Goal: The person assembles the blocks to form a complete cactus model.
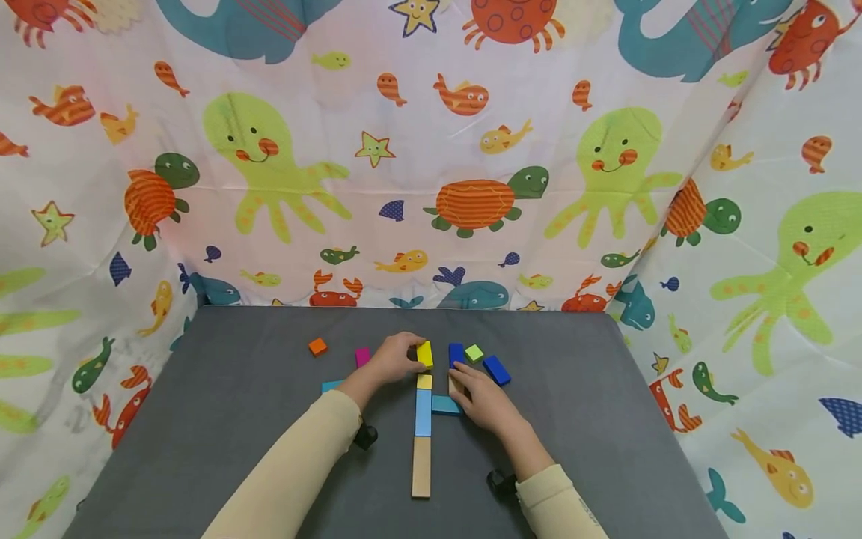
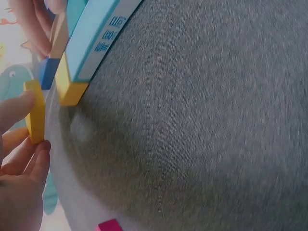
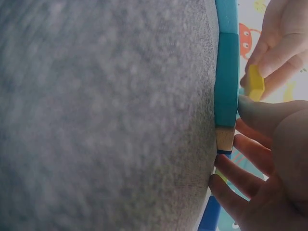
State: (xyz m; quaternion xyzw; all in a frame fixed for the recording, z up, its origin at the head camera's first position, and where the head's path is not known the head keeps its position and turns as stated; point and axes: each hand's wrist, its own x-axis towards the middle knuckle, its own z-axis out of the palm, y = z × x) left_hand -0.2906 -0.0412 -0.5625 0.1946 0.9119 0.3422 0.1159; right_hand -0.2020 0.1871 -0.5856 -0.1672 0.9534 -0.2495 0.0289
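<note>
My left hand (image 1: 393,359) pinches a yellow block (image 2: 36,111) between thumb and fingertips, just past the far end of a column of blocks. That column runs toward me: a small yellow block (image 1: 424,382), a light blue block (image 1: 423,412) and a long plain wood block (image 1: 420,467). A teal block (image 1: 445,405) lies crosswise at its right side. At the teal block's right end my right hand (image 1: 482,397) holds a small wooden block (image 3: 224,138) between thumb and fingers. Just beyond the wooden block is a blue block (image 1: 456,353).
A green block (image 1: 474,353) and another blue block (image 1: 497,370) lie right of the right hand. Left of the left hand are an orange block (image 1: 318,346), a magenta block (image 1: 363,357) and a partly covered teal-blue block (image 1: 330,386). A patterned curtain (image 1: 417,165) hangs behind the grey table (image 1: 256,419).
</note>
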